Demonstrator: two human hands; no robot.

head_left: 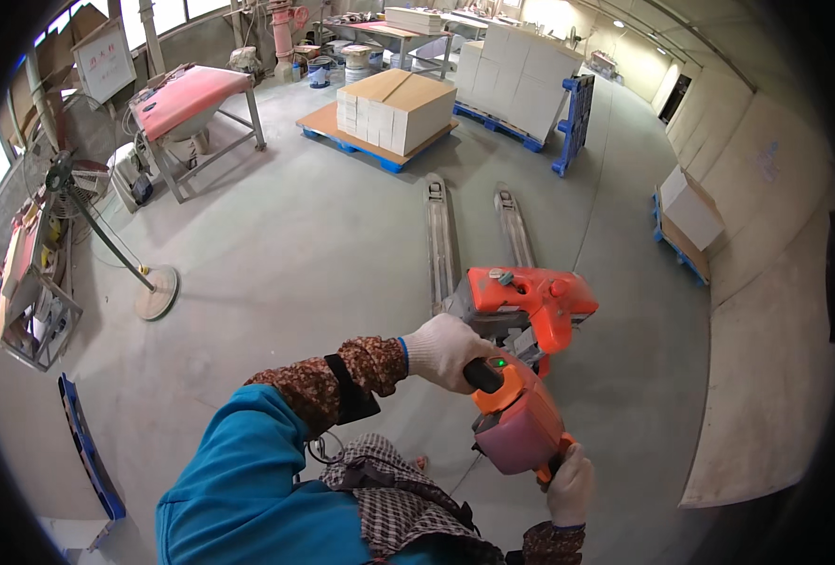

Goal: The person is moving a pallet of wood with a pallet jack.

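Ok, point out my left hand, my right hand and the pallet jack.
Left hand (444, 352): head view, on its gloved back.
Right hand (570, 488): head view, on its gloved middle.
Pallet jack (553, 318): head view, on its red-orange cover.

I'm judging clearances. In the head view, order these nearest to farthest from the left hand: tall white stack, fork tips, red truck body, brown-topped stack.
From the left hand:
1. Red truck body: just ahead, slightly right.
2. Fork tips: farther ahead.
3. Brown-topped stack: beyond the tips, slightly left.
4. Tall white stack: farther back, right.
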